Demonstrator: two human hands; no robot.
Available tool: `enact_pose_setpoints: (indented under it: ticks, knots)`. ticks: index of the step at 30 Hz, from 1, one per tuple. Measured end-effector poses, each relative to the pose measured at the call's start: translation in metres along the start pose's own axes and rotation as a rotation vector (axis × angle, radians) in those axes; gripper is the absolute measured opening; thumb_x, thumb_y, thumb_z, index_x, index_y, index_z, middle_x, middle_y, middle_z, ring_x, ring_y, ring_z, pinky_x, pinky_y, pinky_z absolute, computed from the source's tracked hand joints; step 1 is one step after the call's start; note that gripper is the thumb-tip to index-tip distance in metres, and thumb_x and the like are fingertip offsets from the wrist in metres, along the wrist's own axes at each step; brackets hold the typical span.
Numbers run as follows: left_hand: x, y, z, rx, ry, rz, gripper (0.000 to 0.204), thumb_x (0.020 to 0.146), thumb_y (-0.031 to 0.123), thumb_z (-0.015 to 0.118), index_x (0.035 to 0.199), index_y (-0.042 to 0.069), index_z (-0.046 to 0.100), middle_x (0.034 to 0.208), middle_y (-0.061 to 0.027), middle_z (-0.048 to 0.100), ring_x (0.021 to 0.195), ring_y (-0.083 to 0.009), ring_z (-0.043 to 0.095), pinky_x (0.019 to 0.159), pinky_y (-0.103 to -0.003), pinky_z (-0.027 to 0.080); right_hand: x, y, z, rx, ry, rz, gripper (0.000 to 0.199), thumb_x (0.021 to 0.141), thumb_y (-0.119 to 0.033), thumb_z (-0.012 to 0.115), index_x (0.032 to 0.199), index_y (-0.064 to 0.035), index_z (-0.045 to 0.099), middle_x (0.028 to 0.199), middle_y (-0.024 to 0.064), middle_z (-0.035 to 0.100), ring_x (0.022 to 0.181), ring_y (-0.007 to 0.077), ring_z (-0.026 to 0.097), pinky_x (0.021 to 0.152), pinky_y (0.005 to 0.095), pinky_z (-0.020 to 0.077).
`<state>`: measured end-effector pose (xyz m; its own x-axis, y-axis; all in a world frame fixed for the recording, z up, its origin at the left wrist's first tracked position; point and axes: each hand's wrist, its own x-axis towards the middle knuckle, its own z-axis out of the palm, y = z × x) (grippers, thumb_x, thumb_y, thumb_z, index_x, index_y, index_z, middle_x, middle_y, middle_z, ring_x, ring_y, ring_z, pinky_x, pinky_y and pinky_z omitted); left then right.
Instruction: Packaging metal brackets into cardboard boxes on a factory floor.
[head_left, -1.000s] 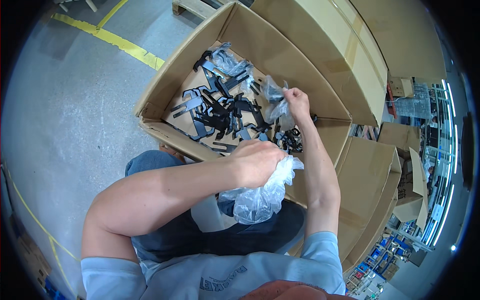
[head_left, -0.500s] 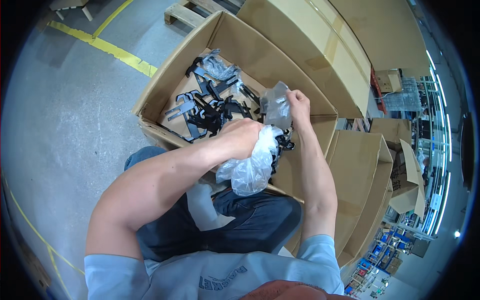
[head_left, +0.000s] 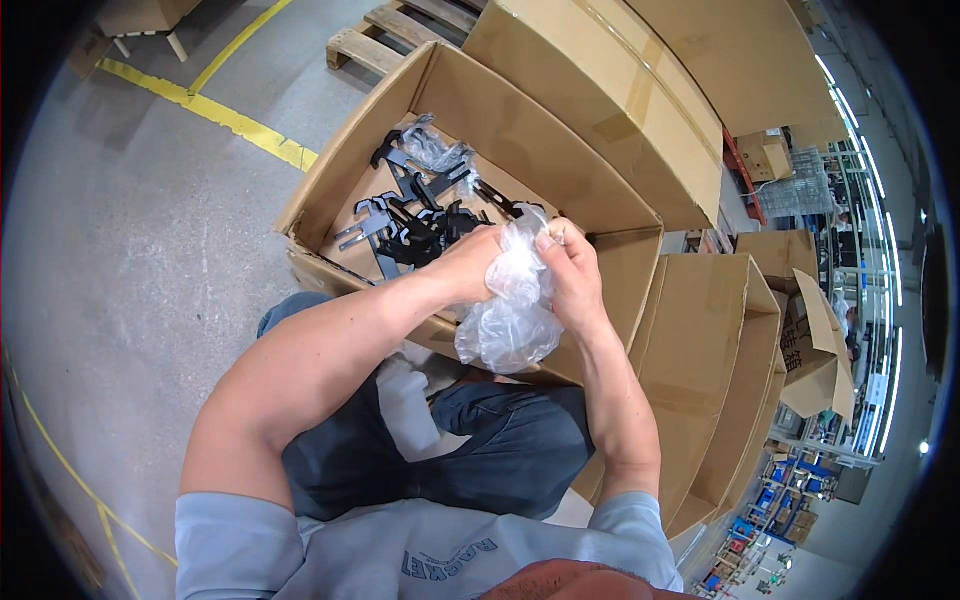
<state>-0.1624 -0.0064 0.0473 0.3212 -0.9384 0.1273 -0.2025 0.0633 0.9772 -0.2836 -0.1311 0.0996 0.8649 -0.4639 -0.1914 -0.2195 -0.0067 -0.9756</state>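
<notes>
Crumpled clear plastic bags [head_left: 512,335] are bunched between my two hands, over the near edge of an open cardboard box [head_left: 590,170]. My left hand [head_left: 470,265] is closed on the bunch from the left side. From the right, my right hand [head_left: 572,272] pinches the upper part of the plastic with thumb and fingers. Black and grey hooked brackets [head_left: 405,225] lie in a loose heap inside the box, left of my hands. Another clear bag [head_left: 435,148] rests at the far end of that heap. My hands and the plastic hide the box's near right part.
Large cardboard boxes [head_left: 590,85] stand behind and to the right, with an open carton [head_left: 815,345] farther right. A wooden pallet [head_left: 375,45] lies beyond the box. Yellow tape [head_left: 220,115] marks the floor at the left. My bent knees are close to the box.
My right hand has come down and left, bringing its piece of clear plastic to the bunch at my left hand. The hands are now close together.
</notes>
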Motion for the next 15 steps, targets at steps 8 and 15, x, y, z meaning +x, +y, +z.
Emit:
enact_pose_setpoints:
  ticks: [8,15]
  knots:
    - [0.005,-0.001,0.001,-0.811,0.214,-0.480,0.030,0.088,0.016,0.058,0.117,0.006,0.061,0.102,-0.0104,0.069,0.086,-0.0202,0.067,0.071,-0.034,0.052,-0.015,0.016,0.030,-0.515,-0.034,-0.371,0.054,0.077,-0.018,0.070,0.126,-0.0026,0.053,0.142,0.0191,0.042,0.126,0.0369,0.046,0.105,0.0439,0.0386]
    - [-0.002,0.028,-0.005,-0.963,0.062,-0.655,0.028,0.092,0.019,0.056,0.117,0.008,0.062,0.105,-0.0070,0.068,0.091,-0.0146,0.064,0.075,-0.030,0.052,-0.001,0.027,0.034,-0.720,0.074,-0.676,0.061,0.080,-0.022,0.068,0.134,-0.0006,0.049,0.135,0.0189,0.049,0.120,0.0331,0.051,0.101,0.0423,0.0421]
